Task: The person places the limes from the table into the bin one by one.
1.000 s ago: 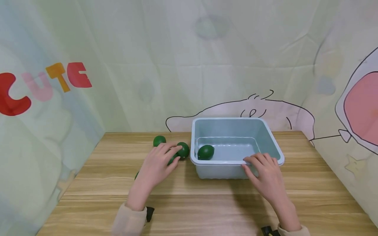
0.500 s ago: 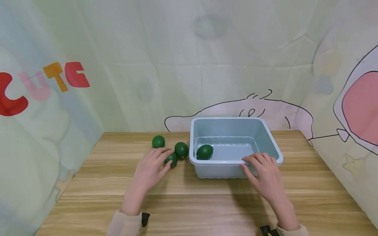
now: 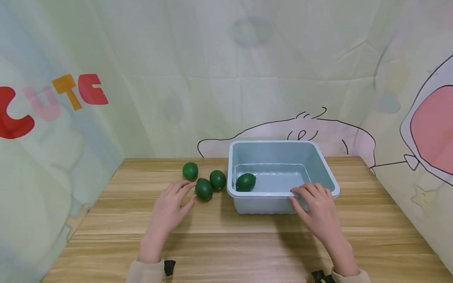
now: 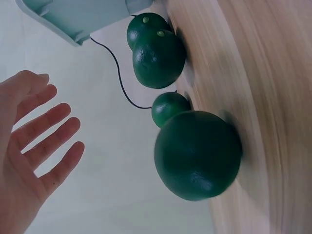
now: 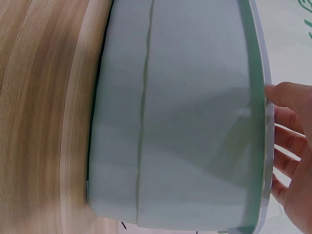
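Observation:
Three dark green limes lie left of the light-blue plastic bin in the head view: a front lime (image 3: 204,189), one beside the bin (image 3: 217,179), one farther back (image 3: 190,171). A large near lime (image 4: 197,156) in the left wrist view appears hidden behind the left hand in the head view. The left hand (image 3: 170,206) is just left of the front lime, fingers relaxed and spread, holding nothing. Inside the bin (image 3: 269,195), a single lime (image 3: 245,182) rests at the left. My right hand (image 3: 316,208) grips the bin's front rim, thumb outside, fingers over the edge.
The bin stands toward the back of the wood-grain table (image 3: 244,251). Directly behind the table hangs a printed cloth backdrop (image 3: 184,98), which also runs along both sides.
The left hand has drawn back left and toward me, off the limes, uncovering the front one. The right hand stays on the bin rim; the bin has not visibly moved.

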`<state>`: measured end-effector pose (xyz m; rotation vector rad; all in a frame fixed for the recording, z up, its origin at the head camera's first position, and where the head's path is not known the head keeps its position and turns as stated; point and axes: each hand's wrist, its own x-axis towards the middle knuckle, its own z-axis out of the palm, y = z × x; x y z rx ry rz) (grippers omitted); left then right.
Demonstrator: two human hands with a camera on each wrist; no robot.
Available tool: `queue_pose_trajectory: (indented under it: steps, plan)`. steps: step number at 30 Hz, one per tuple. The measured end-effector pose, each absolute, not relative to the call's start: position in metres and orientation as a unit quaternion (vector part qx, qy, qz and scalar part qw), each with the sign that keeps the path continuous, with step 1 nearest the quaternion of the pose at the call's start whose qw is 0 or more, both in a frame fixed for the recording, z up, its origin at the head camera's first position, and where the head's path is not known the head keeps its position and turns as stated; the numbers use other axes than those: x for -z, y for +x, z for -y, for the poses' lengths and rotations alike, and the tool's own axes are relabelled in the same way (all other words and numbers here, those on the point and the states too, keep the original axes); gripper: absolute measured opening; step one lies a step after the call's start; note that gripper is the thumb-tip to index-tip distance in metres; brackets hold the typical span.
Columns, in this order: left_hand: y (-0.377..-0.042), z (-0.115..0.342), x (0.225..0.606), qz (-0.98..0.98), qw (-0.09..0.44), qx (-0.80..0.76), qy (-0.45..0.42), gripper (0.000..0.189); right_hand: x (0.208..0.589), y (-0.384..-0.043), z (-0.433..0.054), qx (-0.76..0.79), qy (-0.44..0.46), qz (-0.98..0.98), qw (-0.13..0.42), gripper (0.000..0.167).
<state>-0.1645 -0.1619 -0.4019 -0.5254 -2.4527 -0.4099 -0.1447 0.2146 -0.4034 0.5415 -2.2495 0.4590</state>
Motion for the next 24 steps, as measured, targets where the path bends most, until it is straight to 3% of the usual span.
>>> queue_pose_trajectory:
  steps: [24]
  plan:
    - [-0.159, 0.185, 0.421, 0.952, 0.224, 0.198, -0.072, 0.039, 0.402, -0.143, -0.214, -0.173, 0.211, 0.884, 0.379, 0.019]
